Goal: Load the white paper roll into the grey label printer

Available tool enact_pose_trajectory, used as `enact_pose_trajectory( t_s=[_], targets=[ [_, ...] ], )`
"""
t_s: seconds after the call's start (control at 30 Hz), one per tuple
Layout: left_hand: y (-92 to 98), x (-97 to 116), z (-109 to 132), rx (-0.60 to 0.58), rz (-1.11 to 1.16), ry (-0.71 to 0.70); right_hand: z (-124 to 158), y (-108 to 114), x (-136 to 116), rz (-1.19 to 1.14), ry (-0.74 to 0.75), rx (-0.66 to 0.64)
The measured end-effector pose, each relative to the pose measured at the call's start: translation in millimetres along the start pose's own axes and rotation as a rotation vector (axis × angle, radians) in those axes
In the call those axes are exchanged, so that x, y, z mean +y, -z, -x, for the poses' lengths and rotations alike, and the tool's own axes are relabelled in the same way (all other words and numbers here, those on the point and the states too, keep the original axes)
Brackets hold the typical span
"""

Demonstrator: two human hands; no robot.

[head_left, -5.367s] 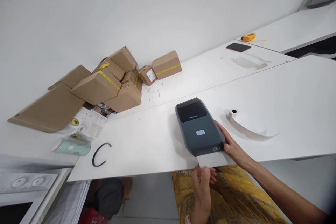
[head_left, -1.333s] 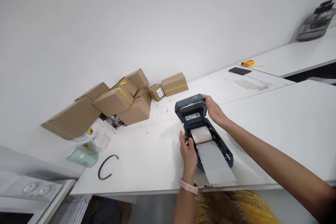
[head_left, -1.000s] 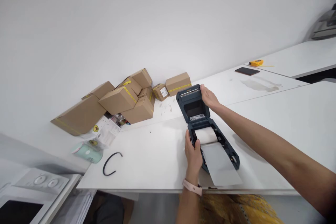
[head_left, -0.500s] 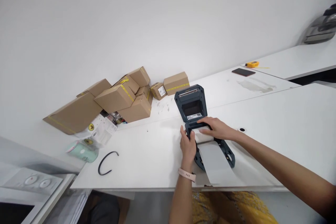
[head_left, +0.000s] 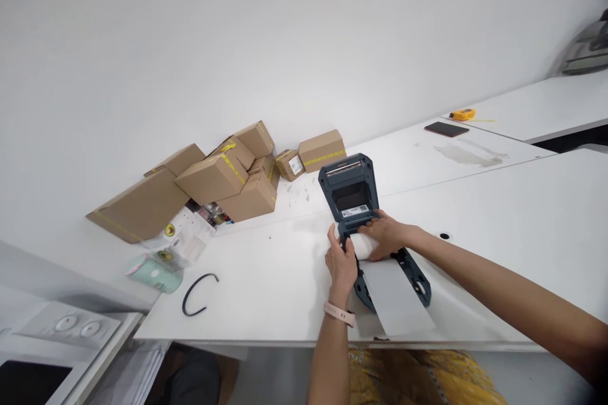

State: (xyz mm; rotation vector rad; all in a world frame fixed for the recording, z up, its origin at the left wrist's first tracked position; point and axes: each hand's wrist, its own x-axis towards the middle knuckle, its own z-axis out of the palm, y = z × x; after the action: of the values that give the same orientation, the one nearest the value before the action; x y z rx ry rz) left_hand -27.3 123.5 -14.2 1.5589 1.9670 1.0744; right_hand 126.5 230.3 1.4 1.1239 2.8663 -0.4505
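A dark blue-grey label printer [head_left: 349,183] stands on the white table with its lid tipped back. In its bay lies a white roll of labels [head_left: 361,246], and a strip of paper [head_left: 396,297] runs from it over the printer's front toward the table edge. My left hand [head_left: 341,259], with a pink band at the wrist, grips the printer's left side, the thumb beside the roll's end. My right hand [head_left: 387,236] is curled over the right part of the roll, closed on it; the fingertips are partly hidden.
Cardboard boxes [head_left: 211,178] are piled against the wall at the left. A black headband-like hoop [head_left: 185,294] and a mint-green pouch [head_left: 154,273] lie nearby. At the back right are a phone [head_left: 446,129] and a yellow tape measure [head_left: 463,114]. The table's front edge [head_left: 266,343] is close.
My right hand has shifted from lying across the top of the roll to curling round its right part. My left hand stays at the printer's side. The view has shifted slightly.
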Motion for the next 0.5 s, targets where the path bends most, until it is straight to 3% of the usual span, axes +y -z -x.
enact_pose_trajectory(
  t_s=[0.5],
  targets=[
    [-3.3,-5,-5,-0.002,-0.028,-0.017,-7,38,-3,-0.105,0.028,-0.259]
  ],
)
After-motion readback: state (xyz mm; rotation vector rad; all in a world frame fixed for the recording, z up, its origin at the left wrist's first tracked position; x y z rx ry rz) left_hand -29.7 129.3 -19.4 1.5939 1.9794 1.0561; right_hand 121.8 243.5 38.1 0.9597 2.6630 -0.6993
